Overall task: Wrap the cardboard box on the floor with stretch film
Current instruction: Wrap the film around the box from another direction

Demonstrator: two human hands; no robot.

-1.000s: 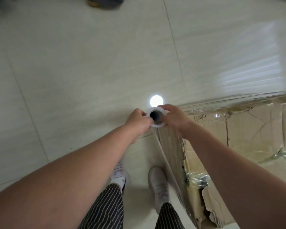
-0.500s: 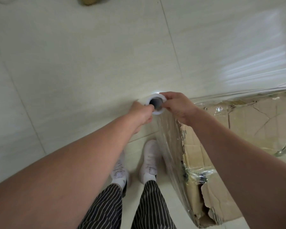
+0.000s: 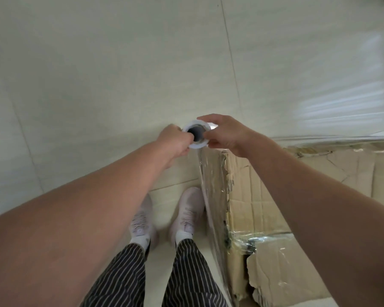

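A worn, torn cardboard box (image 3: 264, 200) stands on the floor at the right, with clear stretch film (image 3: 211, 191) pulled over its near side and along its far top edge. I hold the stretch film roll (image 3: 196, 135) upright at the box's left corner, looking down its dark hollow core. My left hand (image 3: 175, 141) grips the roll's left side. On the roll's right side and top rim sits my right hand (image 3: 225, 132), fingers curled around it. The roll's lower part is hidden below my hands.
Pale tiled floor (image 3: 98, 74) stretches out to the left and ahead. My two feet in white shoes (image 3: 142, 216) stand close to the box's left side. A bright window reflection lies on the floor at the right.
The roll and both hands have shifted a little left and further round the box corner. My feet have stepped closer together beside the box. The film now lies flatter on the near side.
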